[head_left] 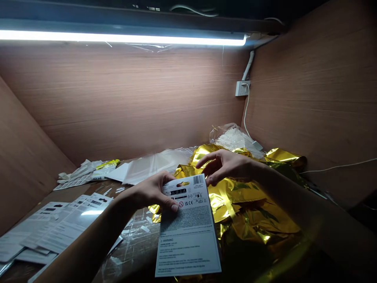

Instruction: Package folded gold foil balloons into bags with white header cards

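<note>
A white printed card (188, 232) with a hang hole, a barcode and a warning text stands tilted at the centre front. My left hand (156, 192) grips its upper left edge, thumb across the printed face. Just above the card's top right corner is my right hand (222, 165), its fingers curved and apart, with nothing seen between them. Crumpled gold foil (244, 196) lies beneath and behind the right hand.
Several similar cards (64, 224) overlap at the left. Clear plastic sheets (159, 163) lie behind the left hand. A bag of white strips (235, 137) sits in the back right corner, below a socket (242, 88) with a white cable. A lit tube (123, 37) hangs above.
</note>
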A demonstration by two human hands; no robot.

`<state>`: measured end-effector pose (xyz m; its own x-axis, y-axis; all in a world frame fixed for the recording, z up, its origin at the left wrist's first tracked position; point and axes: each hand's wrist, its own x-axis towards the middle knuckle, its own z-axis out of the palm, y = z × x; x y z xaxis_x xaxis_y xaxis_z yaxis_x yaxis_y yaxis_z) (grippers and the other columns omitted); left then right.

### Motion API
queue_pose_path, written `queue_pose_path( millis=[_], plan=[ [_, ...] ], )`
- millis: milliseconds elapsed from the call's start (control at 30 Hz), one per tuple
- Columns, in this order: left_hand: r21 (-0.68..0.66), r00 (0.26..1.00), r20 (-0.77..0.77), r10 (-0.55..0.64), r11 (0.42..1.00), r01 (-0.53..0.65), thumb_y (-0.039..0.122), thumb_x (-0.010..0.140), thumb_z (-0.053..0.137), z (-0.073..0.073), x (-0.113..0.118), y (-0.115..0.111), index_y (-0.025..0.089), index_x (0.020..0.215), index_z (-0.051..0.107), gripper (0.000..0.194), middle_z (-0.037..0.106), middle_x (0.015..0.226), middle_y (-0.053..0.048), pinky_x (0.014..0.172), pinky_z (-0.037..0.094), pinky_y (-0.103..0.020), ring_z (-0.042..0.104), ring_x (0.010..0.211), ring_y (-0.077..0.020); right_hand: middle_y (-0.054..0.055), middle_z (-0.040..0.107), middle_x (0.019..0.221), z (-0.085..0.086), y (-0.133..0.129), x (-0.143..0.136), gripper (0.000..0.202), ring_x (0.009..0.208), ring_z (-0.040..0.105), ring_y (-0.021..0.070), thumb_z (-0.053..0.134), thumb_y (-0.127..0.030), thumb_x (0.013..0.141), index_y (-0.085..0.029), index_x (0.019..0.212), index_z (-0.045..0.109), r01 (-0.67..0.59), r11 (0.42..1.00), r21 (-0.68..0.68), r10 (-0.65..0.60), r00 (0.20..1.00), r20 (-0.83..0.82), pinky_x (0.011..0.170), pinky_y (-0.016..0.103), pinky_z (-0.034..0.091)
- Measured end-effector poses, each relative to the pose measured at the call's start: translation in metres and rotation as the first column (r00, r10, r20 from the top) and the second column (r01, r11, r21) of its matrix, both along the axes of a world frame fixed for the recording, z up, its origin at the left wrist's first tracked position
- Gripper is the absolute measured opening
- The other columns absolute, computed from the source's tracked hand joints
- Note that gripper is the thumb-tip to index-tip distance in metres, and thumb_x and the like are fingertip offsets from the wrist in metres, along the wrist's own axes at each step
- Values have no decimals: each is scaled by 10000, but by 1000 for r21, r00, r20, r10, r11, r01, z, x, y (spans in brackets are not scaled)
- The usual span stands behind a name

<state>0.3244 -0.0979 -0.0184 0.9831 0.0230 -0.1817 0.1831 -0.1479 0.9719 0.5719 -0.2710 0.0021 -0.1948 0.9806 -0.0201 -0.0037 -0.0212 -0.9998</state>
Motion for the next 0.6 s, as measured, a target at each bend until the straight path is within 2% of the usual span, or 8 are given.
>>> queue_pose_path(
  millis=[167,367,467,600],
  plan=[
    [23,1000,-17,-19,1000,19,169,622,937,8,6,1,117,858,790,283,768,789,-49,638,591,-205,713,683,-141,67,751,799,-9,-2,-4,422,666,718,167,920,-247,748,-138,1098,710,131,989,71,-135,989,64,533,201,542],
    [44,999,-31,-29,999,30,162,619,939,8,17,7,119,848,799,272,773,778,-55,634,590,-187,715,679,-135,66,730,792,-22,-2,-12,259,612,699,162,848,-278,826,-147,1014,726,293,948,126,-302,951,62,497,218,557],
    [45,999,-50,1,999,1,155,590,953,9,21,12,119,840,798,296,772,770,-45,633,593,-181,714,671,-131,90,742,836,-24,-7,-14,355,633,720,192,864,-276,822,-145,1101,688,359,925,122,-367,929,45,529,260,598],
    [64,999,-48,17,998,-14,149,602,949,11,23,16,118,853,802,292,773,772,-44,647,599,-180,716,673,-129,137,765,976,-28,-18,-17,674,762,746,217,928,-132,696,-145,1271,577,276,960,49,-272,960,-68,673,288,630]
  ],
)
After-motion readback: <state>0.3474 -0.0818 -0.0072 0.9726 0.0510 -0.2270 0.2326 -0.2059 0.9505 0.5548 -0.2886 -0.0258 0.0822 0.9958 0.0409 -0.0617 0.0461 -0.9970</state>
